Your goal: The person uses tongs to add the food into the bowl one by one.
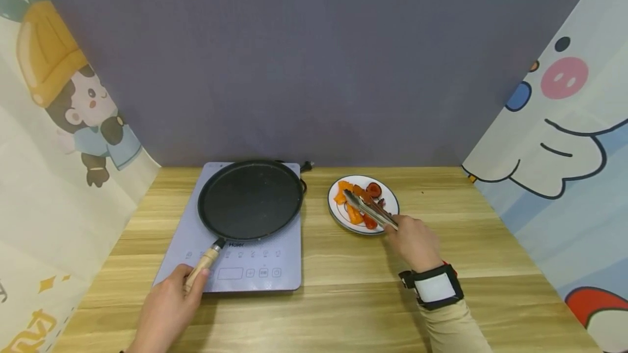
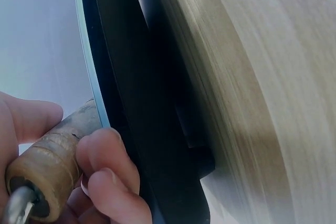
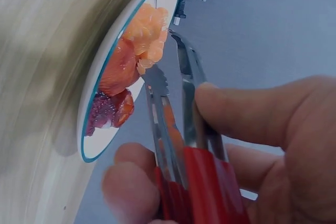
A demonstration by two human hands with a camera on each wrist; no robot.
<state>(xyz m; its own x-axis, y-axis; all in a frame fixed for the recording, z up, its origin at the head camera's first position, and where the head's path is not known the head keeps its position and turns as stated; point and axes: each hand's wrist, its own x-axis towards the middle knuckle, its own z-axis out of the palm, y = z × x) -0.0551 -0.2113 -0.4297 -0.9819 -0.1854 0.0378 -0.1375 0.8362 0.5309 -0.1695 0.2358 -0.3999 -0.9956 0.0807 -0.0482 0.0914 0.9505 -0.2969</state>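
My left hand (image 1: 171, 306) grips the wooden handle (image 1: 206, 263) of a flat black frying pan (image 1: 251, 200), which sits on an induction cooktop (image 1: 289, 266); the left wrist view shows fingers and thumb around that handle (image 2: 47, 169). With my right hand (image 1: 414, 241) I hold metal tongs (image 1: 370, 211) that have red grips (image 3: 210, 182). Their tips are over a white plate (image 1: 343, 222) with a dark rim. Orange pieces (image 1: 354, 214), red pieces (image 1: 370, 222) and a dark red round piece (image 1: 374, 189) lie on it. Whether the tongs touch any piece, I cannot tell.
Under everything is a wood-grain table (image 1: 333, 298). A black cord and plug (image 1: 306, 166) lie behind the cooktop at its right. A grey panel (image 1: 314, 70) rises along the back edge, and printed cartoon sheets (image 1: 44, 178) flank both sides.
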